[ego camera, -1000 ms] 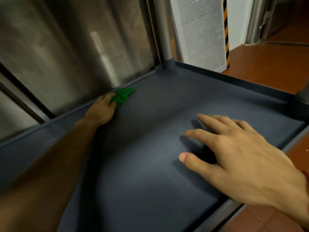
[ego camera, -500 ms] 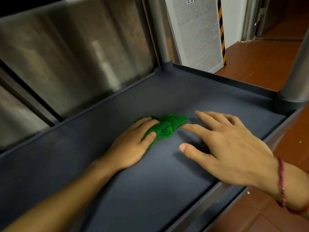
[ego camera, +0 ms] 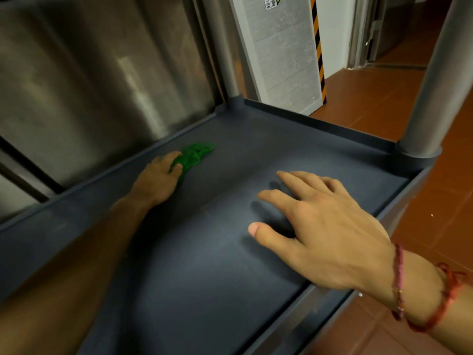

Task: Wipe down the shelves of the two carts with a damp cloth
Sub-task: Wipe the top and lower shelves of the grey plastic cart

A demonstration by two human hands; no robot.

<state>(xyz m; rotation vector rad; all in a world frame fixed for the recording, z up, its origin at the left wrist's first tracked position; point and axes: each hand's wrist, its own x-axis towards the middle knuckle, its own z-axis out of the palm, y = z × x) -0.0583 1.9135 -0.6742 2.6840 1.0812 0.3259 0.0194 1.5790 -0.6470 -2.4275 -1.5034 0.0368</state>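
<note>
The cart shelf (ego camera: 204, 278), a dark grey tray with a low raised rim, is seen from above and fills most of the view. Nearest the camera, the right hand (ego camera: 325, 234) is held over the shelf's near right part with its fingers straight and spread and nothing in it. Shadows are cast beneath the fingertips, and whether the surface is touched cannot be told. Two bands are worn on the right wrist: a pink braided bracelet (ego camera: 398, 278) and, behind it, a red thread (ego camera: 448, 303). The left forearm is stretched across the shelf from the lower left corner towards the far rim. At its end the left hand (ego camera: 156, 183) is closed round the green cloth (ego camera: 194, 156), with the thumb laid over the bunched fabric. The cloth is kept on the shelf floor just beside the far left rim, well apart from the right hand, and its loose end is pointed towards the far corner. At that corner a grey metal post (ego camera: 225, 60) is set into the shelf, and a second post (ego camera: 435, 85) is set at the right corner. Behind the far rim a brushed steel panel (ego camera: 89, 85) is seen, streaked with reflections. Further off, a white pillar (ego camera: 286, 52) edged with a black-and-yellow hazard stripe (ego camera: 318, 47) is stood on a red-brown tiled floor (ego camera: 371, 98), and a doorway (ego camera: 384, 29) is seen beyond.
</note>
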